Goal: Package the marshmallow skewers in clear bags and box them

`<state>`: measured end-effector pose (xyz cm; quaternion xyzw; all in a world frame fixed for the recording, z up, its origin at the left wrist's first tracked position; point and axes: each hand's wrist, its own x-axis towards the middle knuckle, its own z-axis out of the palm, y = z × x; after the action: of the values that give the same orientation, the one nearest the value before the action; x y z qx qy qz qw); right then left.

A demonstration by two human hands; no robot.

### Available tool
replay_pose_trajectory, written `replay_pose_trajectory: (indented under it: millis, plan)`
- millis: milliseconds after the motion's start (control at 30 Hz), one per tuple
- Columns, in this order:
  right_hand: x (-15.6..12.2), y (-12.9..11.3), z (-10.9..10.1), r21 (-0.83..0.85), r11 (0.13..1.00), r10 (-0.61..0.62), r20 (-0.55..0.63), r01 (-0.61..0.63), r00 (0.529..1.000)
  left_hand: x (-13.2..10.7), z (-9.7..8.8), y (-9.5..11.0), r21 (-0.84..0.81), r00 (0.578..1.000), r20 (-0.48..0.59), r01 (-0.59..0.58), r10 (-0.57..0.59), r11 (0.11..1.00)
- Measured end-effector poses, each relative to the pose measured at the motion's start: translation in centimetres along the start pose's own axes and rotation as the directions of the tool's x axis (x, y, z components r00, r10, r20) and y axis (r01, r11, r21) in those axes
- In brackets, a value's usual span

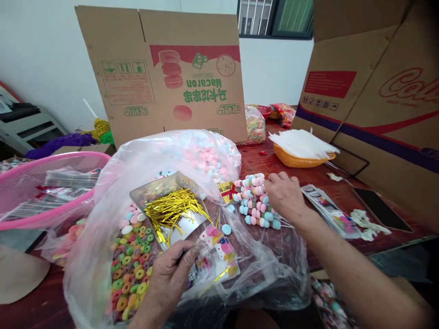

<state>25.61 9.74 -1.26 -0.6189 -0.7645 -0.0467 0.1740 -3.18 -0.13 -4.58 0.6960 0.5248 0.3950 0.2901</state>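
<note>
My left hand (171, 269) pinches the edge of a small clear plastic bag (219, 251) printed in pink and yellow. My right hand (284, 194) has its fingers curled at the right end of a pile of candy skewers (254, 201), with pink, blue and white pieces threaded on white sticks; its fingertips are partly hidden. Between the hands lies a loose blue candy (226, 229). Behind my left hand, gold twist ties (176, 208) fill an open metallic tray. Ring-shaped candies (128, 269) in many colours lie left of it, in a large clear plastic sheet or bag (113, 183).
A pink basket (99, 157) with flat packs stands left. Upright cardboard boxes (126, 41) (363, 82) rise behind and at right. An orange basket (298, 160) holds white sticks (302, 142). More printed bags (331, 212) and a dark phone-like slab (382, 210) lie right.
</note>
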Motion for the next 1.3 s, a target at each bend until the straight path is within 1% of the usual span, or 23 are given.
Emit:
replay_pose_trajectory:
  millis: [33, 100, 167, 200, 233, 300, 367, 400, 467, 567, 733, 900, 1000, 1033, 1067, 1100, 1133, 1167, 1200, 1233, 1267, 1300]
  plan:
    - [0.4, 1.0, -0.1, -0.04, 0.999, -0.014, 0.013, 0.014, 1.0, -0.1, -0.4, -0.1, -0.002, 0.998, -0.022, -0.05, 0.05, 0.999]
    - [0.1, 2.4, 0.1, -0.093, 0.994, -0.059, 0.05, 0.064, 0.997, -0.3, -1.0, -0.3, 0.007, 0.989, -0.044, -0.141, 0.141, 0.99]
    - [-1.4, 3.3, 0.3, -0.119, 0.986, -0.107, 0.095, 0.118, 0.99, -0.4, -1.6, -0.6, 0.024, 0.978, -0.052, -0.201, 0.202, 0.979]
    - [-2.4, 3.5, 0.4, -0.109, 0.984, -0.134, 0.098, 0.144, 0.986, -0.4, -1.8, -0.7, 0.031, 0.973, -0.058, -0.222, 0.224, 0.975]
    - [-3.5, 3.6, 0.3, -0.079, 0.982, -0.167, 0.076, 0.172, 0.983, -0.4, -2.0, -0.7, 0.04, 0.97, -0.057, -0.236, 0.238, 0.971]
    - [-5.9, 3.3, -0.3, 0.026, 0.967, -0.253, -0.031, 0.254, 0.967, -0.3, -2.2, -0.7, 0.056, 0.964, -0.034, -0.261, 0.263, 0.964]
    - [-8.0, 2.4, -1.2, 0.128, 0.925, -0.337, -0.156, 0.357, 0.929, -0.1, -2.1, -0.6, 0.068, 0.962, 0.009, -0.274, 0.274, 0.959]
    - [-8.8, 1.8, -1.6, 0.162, 0.904, -0.367, -0.185, 0.396, 0.912, 0.0, -2.1, -0.5, 0.068, 0.961, 0.028, -0.277, 0.276, 0.958]
    - [-9.9, 0.5, -2.4, 0.212, 0.875, -0.401, -0.184, 0.435, 0.897, 0.1, -1.9, -0.2, 0.066, 0.961, 0.045, -0.275, 0.272, 0.959]
    - [-10.8, -0.4, -2.9, 0.256, 0.855, -0.42, -0.166, 0.451, 0.892, 0.3, -2.0, 0.2, 0.096, 0.963, 0.058, -0.269, 0.265, 0.958]
    - [-11.8, 0.0, -2.6, 0.282, 0.843, -0.41, -0.212, 0.457, 0.887, 0.4, -2.3, 0.8, 0.152, 0.943, 0.098, -0.331, 0.319, 0.931]
    - [-12.3, -0.3, -2.1, 0.358, 0.818, -0.425, -0.154, 0.451, 0.892, 1.0, -1.9, 1.7, 0.188, 0.907, 0.189, -0.41, 0.376, 0.893]
    - [-12.6, -1.3, -1.6, 0.446, 0.779, -0.429, -0.133, 0.441, 0.893, 1.8, -1.4, 2.4, 0.242, 0.864, 0.302, -0.479, 0.404, 0.844]
    - [-12.7, -1.8, -1.4, 0.486, 0.77, -0.41, -0.119, 0.413, 0.904, 2.1, -1.3, 2.5, 0.274, 0.864, 0.294, -0.487, 0.409, 0.829]
    - [-12.8, -2.3, -1.2, 0.529, 0.764, -0.376, -0.102, 0.37, 0.921, 2.2, -1.1, 2.6, 0.315, 0.886, 0.223, -0.46, 0.407, 0.83]
    - [-13.0, -2.8, -1.0, 0.572, 0.759, -0.325, -0.081, 0.311, 0.942, 2.3, -0.9, 2.6, 0.343, 0.918, 0.076, -0.39, 0.389, 0.854]
    - [-13.1, -3.4, -0.8, 0.617, 0.747, -0.266, -0.063, 0.247, 0.962, 2.3, -0.7, 2.6, 0.322, 0.932, -0.131, -0.283, 0.338, 0.904]
    - [-13.2, -3.9, -0.5, 0.656, 0.732, -0.203, -0.046, 0.183, 0.978, 2.2, -0.3, 2.5, 0.218, 0.907, -0.349, -0.166, 0.236, 0.962]
    - [-13.3, -4.5, -0.2, 0.691, 0.712, -0.147, -0.03, 0.127, 0.989, 2.0, 0.1, 2.5, 0.029, 0.86, -0.505, -0.073, 0.078, 0.997]
    - [-13.4, -5.1, 0.1, 0.721, 0.688, -0.105, -0.013, 0.082, 0.994, 1.8, 0.6, 2.5, -0.216, 0.827, -0.552, -0.013, -0.112, 0.976]
    - [-13.5, -5.7, 0.4, 0.748, 0.663, -0.081, 0.009, 0.048, 0.997, 1.6, 1.1, 2.7, -0.471, 0.825, -0.484, 0.036, -0.292, 0.882]
    - [-13.6, -6.4, 0.6, 0.77, 0.638, -0.073, 0.034, 0.021, 0.997, 1.5, 1.7, 2.8, -0.684, 0.844, -0.327, 0.1, -0.426, 0.723]
